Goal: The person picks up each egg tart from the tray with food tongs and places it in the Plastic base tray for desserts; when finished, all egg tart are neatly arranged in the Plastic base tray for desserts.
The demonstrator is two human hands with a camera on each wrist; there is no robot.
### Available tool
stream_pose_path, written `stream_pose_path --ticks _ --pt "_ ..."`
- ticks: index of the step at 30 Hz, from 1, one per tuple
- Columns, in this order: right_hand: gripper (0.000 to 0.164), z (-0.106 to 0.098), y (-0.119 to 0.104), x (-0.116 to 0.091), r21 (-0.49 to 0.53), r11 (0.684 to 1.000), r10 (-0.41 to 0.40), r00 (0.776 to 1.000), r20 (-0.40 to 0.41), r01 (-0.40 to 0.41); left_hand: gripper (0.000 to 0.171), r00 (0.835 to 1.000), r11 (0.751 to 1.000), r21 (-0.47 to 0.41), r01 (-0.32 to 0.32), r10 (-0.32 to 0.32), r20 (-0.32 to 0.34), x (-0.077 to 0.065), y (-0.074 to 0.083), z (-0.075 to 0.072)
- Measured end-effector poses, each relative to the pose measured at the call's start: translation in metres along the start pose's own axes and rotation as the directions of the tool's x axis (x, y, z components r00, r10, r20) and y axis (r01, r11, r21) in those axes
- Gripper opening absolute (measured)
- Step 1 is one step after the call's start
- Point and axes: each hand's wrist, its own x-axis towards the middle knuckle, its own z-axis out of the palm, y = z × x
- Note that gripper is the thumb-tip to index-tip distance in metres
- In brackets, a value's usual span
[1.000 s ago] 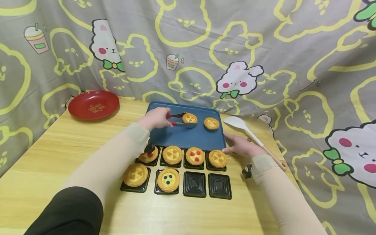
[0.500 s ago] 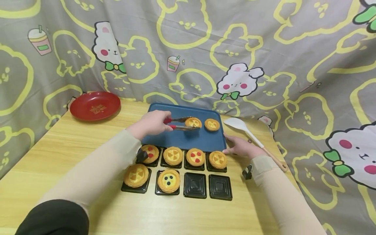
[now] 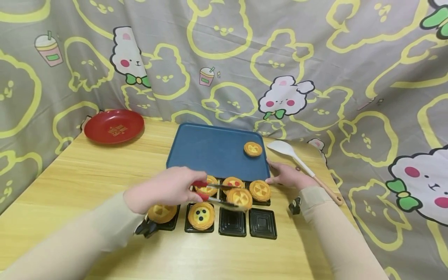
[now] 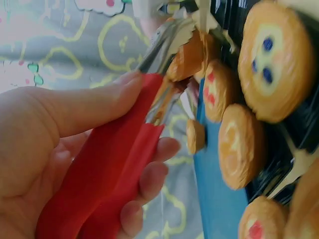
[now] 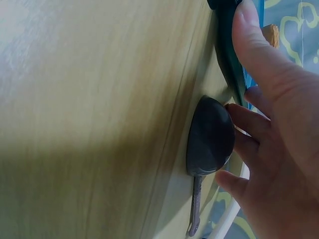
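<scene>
My left hand point(image 3: 168, 186) grips red-handled tongs point(image 4: 109, 159), with the thumb on one arm and the fingers round the other. Between the tong tips is an egg tart point(image 3: 239, 198), raised above the near row of black square bases. It overlaps a ridged black base point(image 3: 232, 225) in the head view; another ridged base point(image 3: 262, 223) stands to its right. My right hand point(image 3: 288, 173) rests against the right edge of the blue tray point(image 3: 206, 149), thumb and fingers touching the rim near its front corner. One egg tart point(image 3: 252, 149) lies on the tray.
Several topped tarts, such as a blueberry one point(image 3: 201, 216) and a plain one point(image 3: 260, 190), sit on black bases before the tray. A red plate point(image 3: 114, 126) stands back left. Beside my right hand lie a white utensil with a wooden handle point(image 3: 327, 188) and a dark ladle point(image 5: 212, 137).
My left hand has lifted an egg tart off the tray with the tongs and brought it forward over the bases. The right hand stays at the tray's edge.
</scene>
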Motion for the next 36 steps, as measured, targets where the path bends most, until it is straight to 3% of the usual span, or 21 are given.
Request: stream_pose_path --ticks 8,15,23,27,33,36 --pt "0.103 -0.002 0.001 0.002 -0.001 1.000 -0.019 1.000 -0.003 0.018 0.030 0.998 0.999 0.026 -0.046 0.044 0.047 -0.021 0.009 0.017" --pt "0.104 0.000 0.003 0.002 0.000 1.000 -0.025 1.000 -0.004 0.025 0.032 0.997 0.997 0.032 -0.067 0.065 0.039 -0.020 0.006 0.027" --pt "0.105 0.001 0.003 0.002 -0.002 1.000 -0.016 1.000 -0.005 0.016 0.035 0.999 1.000 0.018 -0.023 0.023 0.034 -0.018 0.002 0.030" --pt "0.106 0.000 0.004 0.002 -0.010 1.000 -0.011 1.000 -0.003 0.011 0.042 1.000 1.000 -0.017 0.005 -0.005 0.022 -0.016 0.002 0.025" --pt "0.105 0.000 0.003 0.002 -0.007 1.000 -0.007 1.000 0.003 0.007 0.048 0.998 0.995 -0.094 -0.031 0.025 -0.061 -0.010 -0.003 0.003" --pt "0.105 0.000 0.003 0.002 -0.007 1.000 -0.013 1.000 0.000 0.013 0.054 0.993 0.991 -0.131 0.015 -0.030 -0.113 0.001 -0.008 -0.011"
